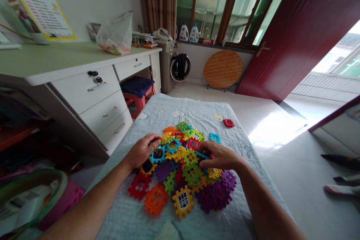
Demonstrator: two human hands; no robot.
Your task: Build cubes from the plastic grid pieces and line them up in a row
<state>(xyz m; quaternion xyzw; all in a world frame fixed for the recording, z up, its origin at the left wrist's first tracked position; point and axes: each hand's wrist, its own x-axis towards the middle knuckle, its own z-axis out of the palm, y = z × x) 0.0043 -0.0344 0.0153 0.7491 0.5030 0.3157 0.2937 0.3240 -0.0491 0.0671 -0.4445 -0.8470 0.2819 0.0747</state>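
Observation:
A heap of colourful notched plastic building tiles lies on the cloth-covered table. At the heap's left side, my left hand has its thumb and fingers closed at the edge of a yellow tile; a light green tile lies right under it. On the right, my right hand is closed round a blue tile seen edge-on, with a bit of red beside it. Purple tiles lie below that hand. A yellow tile with a white window grid lies at the front, beside an orange tile.
Apart from the heap lie a red round piece and a blue tile. A white desk with drawers stands left, a red stool beside it. A basket is at lower left. A red door stands open at right.

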